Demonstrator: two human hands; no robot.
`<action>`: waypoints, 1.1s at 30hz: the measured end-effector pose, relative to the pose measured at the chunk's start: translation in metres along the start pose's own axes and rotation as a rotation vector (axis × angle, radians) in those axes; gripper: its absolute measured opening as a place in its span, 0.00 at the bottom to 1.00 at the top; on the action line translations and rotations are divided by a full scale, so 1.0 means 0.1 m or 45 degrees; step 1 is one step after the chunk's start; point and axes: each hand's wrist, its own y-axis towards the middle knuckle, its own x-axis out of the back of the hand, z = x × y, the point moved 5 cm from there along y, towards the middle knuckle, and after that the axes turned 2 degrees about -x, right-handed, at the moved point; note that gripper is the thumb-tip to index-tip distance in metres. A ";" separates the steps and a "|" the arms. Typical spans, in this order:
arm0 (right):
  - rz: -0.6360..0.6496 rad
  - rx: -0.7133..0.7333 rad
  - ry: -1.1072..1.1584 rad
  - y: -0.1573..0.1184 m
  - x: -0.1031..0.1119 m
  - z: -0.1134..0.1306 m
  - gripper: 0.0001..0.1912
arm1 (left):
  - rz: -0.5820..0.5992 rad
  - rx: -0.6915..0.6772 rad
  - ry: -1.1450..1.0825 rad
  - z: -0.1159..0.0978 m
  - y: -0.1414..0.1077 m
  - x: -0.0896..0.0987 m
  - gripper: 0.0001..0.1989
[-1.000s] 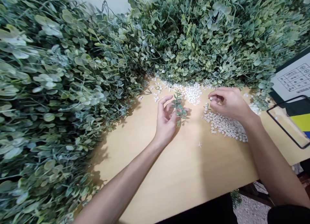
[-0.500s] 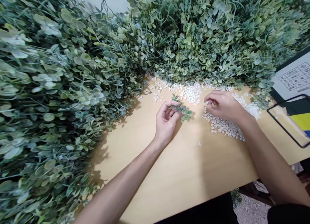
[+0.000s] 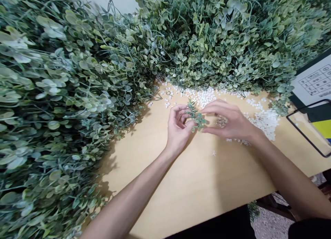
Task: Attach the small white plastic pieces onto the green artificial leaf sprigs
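Above the table, my left hand (image 3: 179, 123) is closed on a small sprig of artificial leaves (image 3: 198, 118), its leafy ends sticking out to the right of my fingers. My right hand (image 3: 227, 120) is at the sprig's right side, thumb and fingers spread apart around the outer leaves. Whether its fingertips touch the leaves I cannot tell. Behind and below the right hand lies a heap of small white plastic pieces (image 3: 266, 123), partly hidden by that hand. One thin white star-shaped piece (image 3: 214, 153) lies alone on the wooden tabletop (image 3: 181, 187).
Dense piles of artificial greenery (image 3: 77, 73) line the left and back of the table. More white pieces (image 3: 204, 96) are scattered along the back. At right are a sheet with a printed grid (image 3: 317, 80), a black wire frame (image 3: 307, 137) and a yellow item (image 3: 322, 127).
My right hand has moved left from the white heap to the sprig, and its fingers have spread from a pinch. The left hand stays almost in place, with the sprig turned slightly more upright.
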 end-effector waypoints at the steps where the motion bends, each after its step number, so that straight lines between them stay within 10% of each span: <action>1: -0.008 0.046 0.044 0.01 -0.06 0.05 0.18 | 0.019 0.000 -0.004 0.00 0.00 -0.01 0.26; 13: -0.292 -0.569 0.564 -0.08 -0.12 -0.26 0.18 | 0.002 0.081 -0.156 0.05 -0.01 0.01 0.29; 33: -0.232 -0.820 0.666 -0.10 -0.16 -0.34 0.24 | -0.034 0.195 -0.219 0.05 0.00 -0.02 0.23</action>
